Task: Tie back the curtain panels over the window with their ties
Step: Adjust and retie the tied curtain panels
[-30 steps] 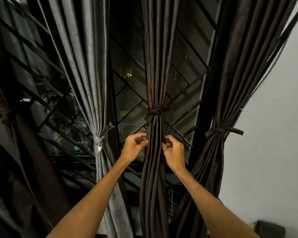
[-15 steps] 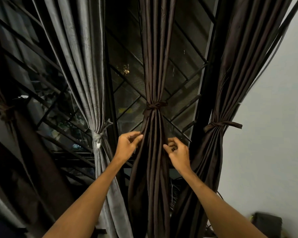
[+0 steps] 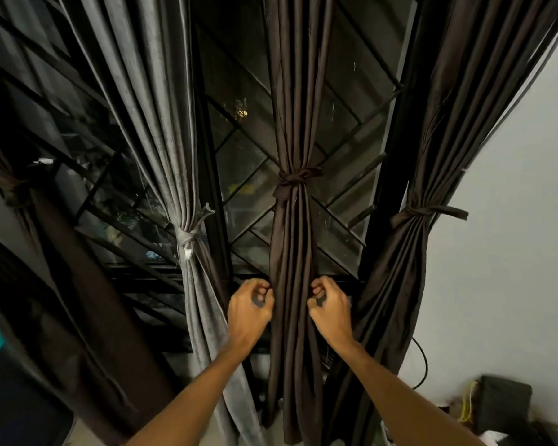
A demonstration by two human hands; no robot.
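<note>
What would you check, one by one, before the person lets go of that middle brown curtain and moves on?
1. Middle brown curtain is gathered and knotted by its tie: ok.
2. Left hand and right hand each pinch an edge of that curtain below the knot: ok.
3. Folds below the knot hang straight and even: ok, roughly.
4. Grey curtain is tied: ok.
5. Right brown curtain is tied: ok.
6. Far-left curtain is tied: cannot tell, too dark and blurred.
</note>
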